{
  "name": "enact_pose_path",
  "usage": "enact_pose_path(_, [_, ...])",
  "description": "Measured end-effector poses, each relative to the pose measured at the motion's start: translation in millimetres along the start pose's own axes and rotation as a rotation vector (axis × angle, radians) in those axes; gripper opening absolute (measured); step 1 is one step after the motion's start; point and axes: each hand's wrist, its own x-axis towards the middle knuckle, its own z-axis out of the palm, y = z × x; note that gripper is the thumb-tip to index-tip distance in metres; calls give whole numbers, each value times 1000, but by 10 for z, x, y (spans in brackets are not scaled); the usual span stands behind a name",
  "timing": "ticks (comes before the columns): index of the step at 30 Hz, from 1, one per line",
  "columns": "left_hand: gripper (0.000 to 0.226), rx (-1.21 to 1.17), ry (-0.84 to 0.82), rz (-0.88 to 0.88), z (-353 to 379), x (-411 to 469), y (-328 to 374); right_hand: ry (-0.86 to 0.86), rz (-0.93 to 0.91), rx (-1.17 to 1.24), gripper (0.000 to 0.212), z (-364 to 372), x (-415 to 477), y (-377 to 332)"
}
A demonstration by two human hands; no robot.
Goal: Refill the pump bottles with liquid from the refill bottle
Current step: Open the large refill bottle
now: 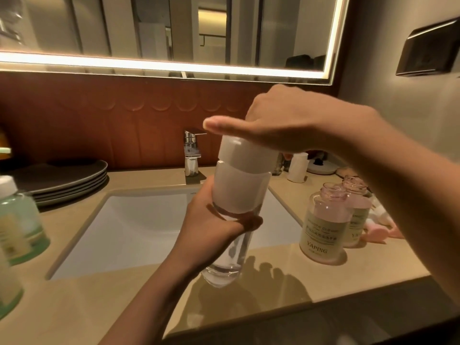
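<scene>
While a lit mirror glowed above the sink, a person held a tall clear refill bottle upright over the front edge of the basin. The left hand wrapped around the bottle's lower middle, fingers closed on the clear wall, with the base hanging free just above the counter. The right hand came in from the right and lay closed over the frosted white cap, thumb stretched flat across its top; whether the cap was loose or tight could not be told. Clear liquid filled much of the bottle.

Two pump bottles stood on the counter to the right of the sink, just beside each other, necks open and pumps off, well apart from both hands. Each showed pale pink liquid and a cream label. Pink pieces lay on the counter behind them, too blurred to identify. A chrome faucet rose behind the refill bottle, a stack of dark plates sat at left, and green bottles stood at the left edge.
</scene>
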Motion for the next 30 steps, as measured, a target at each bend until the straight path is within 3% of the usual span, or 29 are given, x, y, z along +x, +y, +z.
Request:
enact_pose_path(5, [58,74,14,11,-12,-51,-49,-232,-36,-5,59,-35,32,0])
enact_pose_path(10, [59,163,-18,0,-72,-76,-77,-483,-152,296,60,-163,-85,215])
enact_pose_path(13, [59,153,-11,2,-79,-85,-57,-486,-234,491,59,-170,-121,283])
enact_pose_path(15, [59,127,0,1,-78,-82,-52,-474,-171,527,61,-170,-142,211])
enact_pose_path(19, [58,149,-3,2,-40,-88,-75,-314,25,97,75,-105,-126,-76])
enact_pose_path(23, [61,163,29,-10,-41,-90,-114,-205,54,-102,58,5,-72,-214])
enact_pose_path(30, [63,108,41,-25,-95,-78,-121,-325,-38,165,62,-92,-59,27])
